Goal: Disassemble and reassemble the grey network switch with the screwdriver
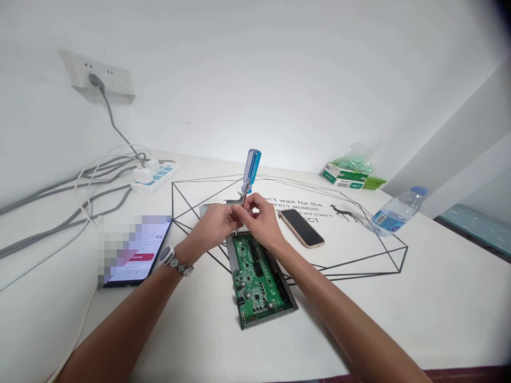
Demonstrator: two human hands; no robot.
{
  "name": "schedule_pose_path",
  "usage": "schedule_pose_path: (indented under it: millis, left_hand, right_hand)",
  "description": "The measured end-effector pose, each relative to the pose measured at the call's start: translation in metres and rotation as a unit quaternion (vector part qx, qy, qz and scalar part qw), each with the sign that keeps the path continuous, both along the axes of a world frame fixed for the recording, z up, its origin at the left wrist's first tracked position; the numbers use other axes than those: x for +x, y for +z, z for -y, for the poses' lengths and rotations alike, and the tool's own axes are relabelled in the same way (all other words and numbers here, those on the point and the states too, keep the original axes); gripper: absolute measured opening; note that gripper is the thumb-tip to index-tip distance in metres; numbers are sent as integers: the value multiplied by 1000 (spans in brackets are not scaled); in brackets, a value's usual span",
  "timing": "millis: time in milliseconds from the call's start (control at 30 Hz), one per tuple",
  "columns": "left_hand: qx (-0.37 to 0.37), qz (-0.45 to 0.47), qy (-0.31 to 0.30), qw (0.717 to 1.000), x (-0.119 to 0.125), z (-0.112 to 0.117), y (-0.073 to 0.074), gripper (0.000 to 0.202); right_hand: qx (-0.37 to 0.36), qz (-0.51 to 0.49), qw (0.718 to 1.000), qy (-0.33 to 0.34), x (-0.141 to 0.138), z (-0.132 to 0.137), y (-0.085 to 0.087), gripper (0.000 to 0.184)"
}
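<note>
A green circuit board (257,279) lies in a grey metal tray at the middle of the white table. A screwdriver with a clear blue handle (251,169) stands almost upright over the board's far end. Both hands meet at its shaft. My left hand (217,223), with a wristwatch (175,261) on its wrist, pinches the shaft low down. My right hand (261,218) has its fingers closed round the shaft just beside the left. The screwdriver's tip is hidden behind the fingers.
A lit phone (133,250) lies to the left, and a dark phone in a tan case (301,227) lies to the right. A power strip (154,176) with grey cables sits far left. A water bottle (395,213) and green boxes (345,176) rest at the right.
</note>
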State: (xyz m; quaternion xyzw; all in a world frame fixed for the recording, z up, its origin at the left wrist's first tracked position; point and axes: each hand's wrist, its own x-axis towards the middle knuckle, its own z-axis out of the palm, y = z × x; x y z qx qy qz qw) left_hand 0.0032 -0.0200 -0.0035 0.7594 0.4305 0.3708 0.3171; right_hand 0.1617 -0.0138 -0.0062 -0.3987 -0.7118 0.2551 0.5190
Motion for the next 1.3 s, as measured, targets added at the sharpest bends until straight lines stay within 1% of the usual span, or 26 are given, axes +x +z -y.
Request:
schedule_pose_path:
  millis: [33,133,267,400,500,600,667,767,867,933,1033,1067,1133,1200,1267,1300]
  left_hand:
    - [2,-2,-5,1000,0,-1,0,18]
    - [-15,3,-17,1000,-1,-3,-3,16]
    - [-50,25,-37,998,-2,-4,-5,15]
    - [-59,19,-52,997,-2,-3,-3,17]
    - [-67,8,-38,997,-2,-3,-2,16]
    - [-75,9,-29,997,0,-3,-3,15]
    - [-71,10,-28,997,2,-3,-4,14]
    - [-68,15,-32,997,5,-2,-5,13]
    - [-66,15,-38,997,5,-1,-4,12]
    - [-57,7,-38,998,5,0,-2,11]
    - [-56,9,-33,998,4,0,-2,12]
    - [-59,10,-32,998,3,0,-2,12]
    - [-68,5,-34,997,3,0,-2,14]
    - [-80,-1,-35,996,3,0,-2,15]
    - [-85,-3,-33,996,2,0,-2,15]
    - [-85,-3,-32,996,1,0,-2,15]
  right_hand:
    - [-3,1,1000,26,1,0,2,23]
    - [-20,-16,996,87,5,2,12,37]
    - [-54,-66,989,119,7,6,25,41]
    - [-86,-115,979,145,6,7,30,37]
    - [-64,-125,983,121,6,4,30,29]
    - [-21,-129,989,68,4,1,29,25]
    - [-2,-131,991,35,2,2,29,29]
    - [2,-132,991,-3,-2,6,31,36]
    - [-1,-116,993,-21,-2,11,33,38]
    - [-12,-95,995,7,2,12,34,33]
    - [-56,-49,993,87,12,11,36,30]
    - [-69,-36,992,103,16,10,37,31]
    - [-75,-22,992,104,23,8,39,33]
    - [-68,-26,993,98,29,7,42,31]
    - [-78,-28,989,119,31,7,45,30]
    - [-88,-25,987,133,32,8,46,32]
